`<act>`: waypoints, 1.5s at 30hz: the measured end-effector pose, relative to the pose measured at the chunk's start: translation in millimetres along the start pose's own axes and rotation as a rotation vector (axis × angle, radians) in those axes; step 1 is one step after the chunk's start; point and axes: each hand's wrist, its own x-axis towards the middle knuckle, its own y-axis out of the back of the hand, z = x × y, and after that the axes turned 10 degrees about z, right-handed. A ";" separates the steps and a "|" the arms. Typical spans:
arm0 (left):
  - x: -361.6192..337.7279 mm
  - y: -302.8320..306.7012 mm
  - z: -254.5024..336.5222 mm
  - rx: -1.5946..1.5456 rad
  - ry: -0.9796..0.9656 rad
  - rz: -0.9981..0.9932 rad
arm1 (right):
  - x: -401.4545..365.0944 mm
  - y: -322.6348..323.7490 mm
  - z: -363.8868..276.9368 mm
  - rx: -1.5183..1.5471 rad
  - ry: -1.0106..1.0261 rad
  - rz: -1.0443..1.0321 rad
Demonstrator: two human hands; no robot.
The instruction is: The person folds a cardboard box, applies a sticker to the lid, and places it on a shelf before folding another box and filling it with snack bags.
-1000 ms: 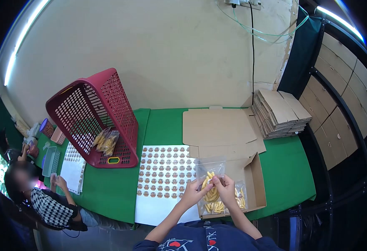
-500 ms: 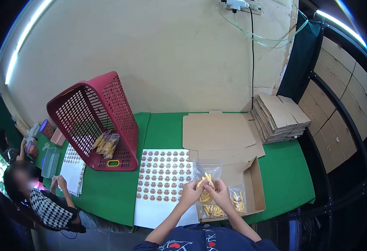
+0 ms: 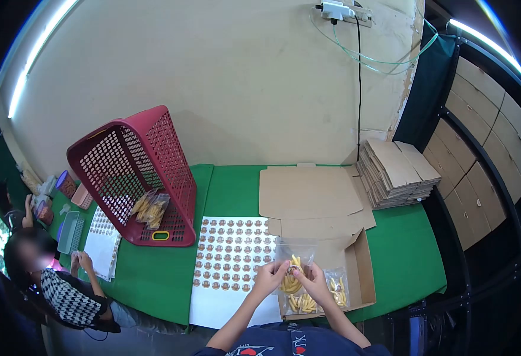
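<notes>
Between my two hands, above an open cardboard box (image 3: pixel 364 273), is a clear zip bag (image 3: pixel 293 285) of yellow finger-shaped pieces. My left hand (image 3: pixel 269 279) grips the bag's left side, fingers at its front. On the right side my right hand (image 3: pixel 313 282) pinches it, thumb pressed on the front near a small round brown sticker (image 3: pixel 292 270). Two similar bags lie in the box: one bag (image 3: pixel 303 304) below my hands and another bag (image 3: pixel 336 288) to their right. Left of the box lies a white sheet (image 3: pixel 231 255) with rows of round stickers.
A tipped pink basket (image 3: pixel 180 196) holds several filled bags (image 3: pixel 151 209). Flattened cardboard boxes (image 3: pixel 394 172) are stacked at the back right of the green-covered table (image 3: pixel 406 249). A person (image 3: pixel 70 296) sits at the left beside a teal basket (image 3: pixel 70 231) and more sticker sheets (image 3: pixel 102 243).
My right thumb has shifted on the bag's front, and the round sticker now shows there. Both hands still hold the bag over the box. The view has tilted slightly.
</notes>
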 end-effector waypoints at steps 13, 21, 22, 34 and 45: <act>-3.3 -10.7 24.2 -0.356 -0.118 0.020 | 15.8 -1.9 -13.6 0.117 0.025 -0.012; 0.9 -3.8 34.9 -0.047 -0.210 0.094 | 16.6 -5.2 -10.4 0.093 0.091 0.192; 1.0 -2.4 35.7 -0.028 -0.223 0.105 | 16.5 -4.9 -11.5 0.070 0.094 0.210; 7.4 8.0 22.2 -0.041 -0.211 0.149 | 20.8 7.4 -10.8 0.110 0.118 0.272; 4.2 -6.0 35.7 0.162 -0.444 0.218 | 21.6 3.3 -20.7 -0.018 0.191 0.338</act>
